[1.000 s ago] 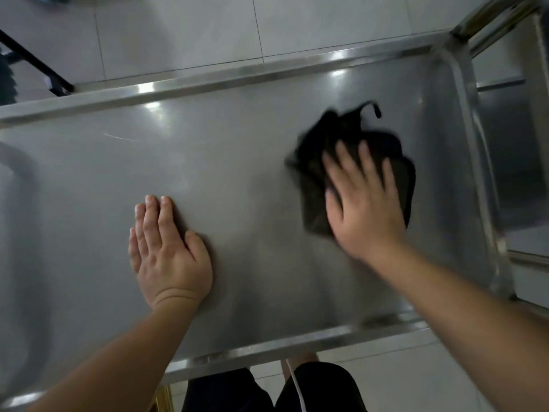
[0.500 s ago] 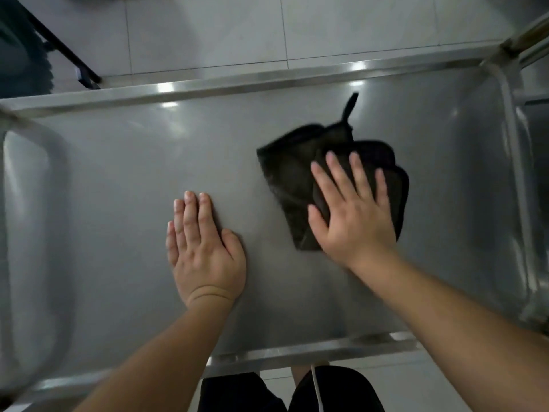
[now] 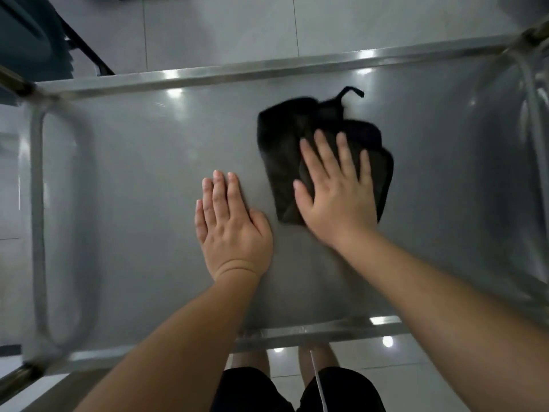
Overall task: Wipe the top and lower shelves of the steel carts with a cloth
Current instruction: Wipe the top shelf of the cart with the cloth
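The steel cart's top shelf (image 3: 142, 179) fills the head view, seen from above. A black cloth (image 3: 285, 138) with a small hanging loop lies crumpled on the shelf, right of centre. My right hand (image 3: 335, 194) presses flat on the cloth with straight, spread fingers. My left hand (image 3: 231, 230) rests flat on the bare steel just left of the cloth, fingers together. The cart's lower shelves are hidden under the top one.
A raised rim (image 3: 267, 69) runs along the far edge and another along the near edge (image 3: 312, 331). A tubular handle (image 3: 38, 233) loops over the left end; a second one (image 3: 534, 120) stands at the right end. Tiled floor (image 3: 222, 28) surrounds the cart.
My right hand has slid the cloth leftwards along the shelf toward my left hand. The view has shifted left, bringing the left handle fully into sight. My left hand stays flat.
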Demonstrator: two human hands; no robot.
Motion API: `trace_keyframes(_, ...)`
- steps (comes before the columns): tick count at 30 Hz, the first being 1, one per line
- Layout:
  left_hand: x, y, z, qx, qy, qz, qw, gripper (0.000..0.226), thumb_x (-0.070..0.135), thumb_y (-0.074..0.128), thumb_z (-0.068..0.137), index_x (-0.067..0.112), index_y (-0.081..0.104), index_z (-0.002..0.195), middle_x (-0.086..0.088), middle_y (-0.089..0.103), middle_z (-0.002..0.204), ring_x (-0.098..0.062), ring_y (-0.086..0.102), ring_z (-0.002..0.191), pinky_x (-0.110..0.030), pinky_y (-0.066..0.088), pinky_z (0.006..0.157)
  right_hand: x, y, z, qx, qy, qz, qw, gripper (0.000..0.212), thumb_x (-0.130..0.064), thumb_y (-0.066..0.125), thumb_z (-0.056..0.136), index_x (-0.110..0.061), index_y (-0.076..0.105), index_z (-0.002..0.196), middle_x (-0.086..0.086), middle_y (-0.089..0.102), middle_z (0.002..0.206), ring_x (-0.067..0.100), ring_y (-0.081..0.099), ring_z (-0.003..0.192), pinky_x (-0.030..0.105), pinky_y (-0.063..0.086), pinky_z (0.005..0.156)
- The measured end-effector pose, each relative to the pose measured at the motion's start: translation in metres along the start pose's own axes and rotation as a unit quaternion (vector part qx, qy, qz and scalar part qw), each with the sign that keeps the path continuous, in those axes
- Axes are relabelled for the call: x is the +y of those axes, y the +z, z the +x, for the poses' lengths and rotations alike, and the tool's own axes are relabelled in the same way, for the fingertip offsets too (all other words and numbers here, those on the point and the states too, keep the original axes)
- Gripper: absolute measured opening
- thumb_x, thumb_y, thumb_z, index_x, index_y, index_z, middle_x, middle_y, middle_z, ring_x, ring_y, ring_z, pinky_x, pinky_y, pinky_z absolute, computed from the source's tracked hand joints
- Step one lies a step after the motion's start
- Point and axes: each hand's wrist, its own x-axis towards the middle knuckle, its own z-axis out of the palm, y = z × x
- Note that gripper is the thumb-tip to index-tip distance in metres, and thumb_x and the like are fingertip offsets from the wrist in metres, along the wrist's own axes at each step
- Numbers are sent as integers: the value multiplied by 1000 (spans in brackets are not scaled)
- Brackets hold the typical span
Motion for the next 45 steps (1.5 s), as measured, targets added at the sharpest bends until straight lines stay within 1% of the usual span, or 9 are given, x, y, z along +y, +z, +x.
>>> trace_keyframes(6, 0, -18, 1, -53, -5, -38, 998, 68, 32, 41, 105, 24, 19, 169, 3, 9, 178, -15, -2, 163, -36, -7, 130, -35, 23, -178, -40, -27, -8, 999, 71, -52, 37, 106, -29, 17, 169, -3, 9, 177, 29, 6, 163, 64, 18, 126)
trace_keyframes(11, -45, -52, 11, -115, 83, -76, 987, 67, 32, 51, 103, 29, 28, 166, 7, 15, 176, -16, 12, 160, -38, 9, 128, -40, 19, -208, -77, -20, -8, 997, 75, -52, 46, 100, -29, 24, 168, -1, 20, 175, 29, 10, 163, 66, 21, 124)
trace_keyframes(14, -112, -74, 14, -79, 99, -15, 992, 63, 39, 47, 104, 31, 28, 165, 4, 20, 175, -20, 17, 159, -40, 9, 128, -44, 17, -183, -88, -36, -33, 995, 81, -60, 45, 97, -29, 21, 168, 1, 16, 176, 32, 5, 163, 69, 18, 124)
trace_keyframes(17, -166, -82, 6, -70, 112, 34, 991, 64, 46, 33, 106, 30, 26, 167, 4, 21, 175, -14, 9, 162, -32, 0, 130, -60, 19, -137, -76, -34, -47, 995, 80, -70, 34, 101, -32, 17, 169, 1, 6, 178, 34, 0, 163, 71, 13, 124)
trace_keyframes(22, -187, -71, 1, -67, 134, 43, 988, 67, 44, 38, 104, 25, 28, 168, 3, 20, 175, -12, 8, 163, -37, 4, 132, -102, 18, -26, -37, 38, -24, 998, 79, -78, 26, 97, -44, 10, 167, -3, 2, 178, 33, -4, 163, 69, 0, 125)
trace_keyframes(27, -189, -69, 2, -55, 141, 43, 988, 69, 43, 42, 101, 24, 31, 167, 3, 21, 175, -14, 11, 163, -38, 7, 132, -125, 3, 103, -6, 138, 20, 990, 63, -57, 22, 105, -45, 14, 166, -8, 2, 177, 28, -4, 163, 65, -2, 127)
trace_keyframes(32, -191, -66, 5, -50, 146, 58, 986, 68, 42, 46, 104, 25, 29, 167, 3, 19, 176, -12, 6, 163, -36, 2, 132, -131, -2, 140, -2, 141, 25, 990, 59, -46, 25, 109, -40, 14, 167, -9, 1, 177, 26, -1, 163, 59, 0, 129)
trace_keyframes(39, -191, -64, 7, -42, 147, 48, 987, 69, 43, 46, 101, 24, 33, 166, 1, 25, 174, -15, 12, 163, -36, 4, 132, -128, 14, 1, 47, 42, 62, 996, 50, -36, 40, 106, -28, 50, 155, -5, 35, 170, 25, 24, 160, 54, 16, 129)
trace_keyframes(45, -191, -68, 6, -70, 139, 44, 987, 69, 48, 40, 103, 27, 27, 167, 5, 18, 176, -11, 5, 163, -31, -4, 130, -152, 45, -154, 19, -21, 66, 997, 49, -35, 42, 108, -28, 49, 155, -7, 34, 170, 21, 20, 161, 55, 22, 128)
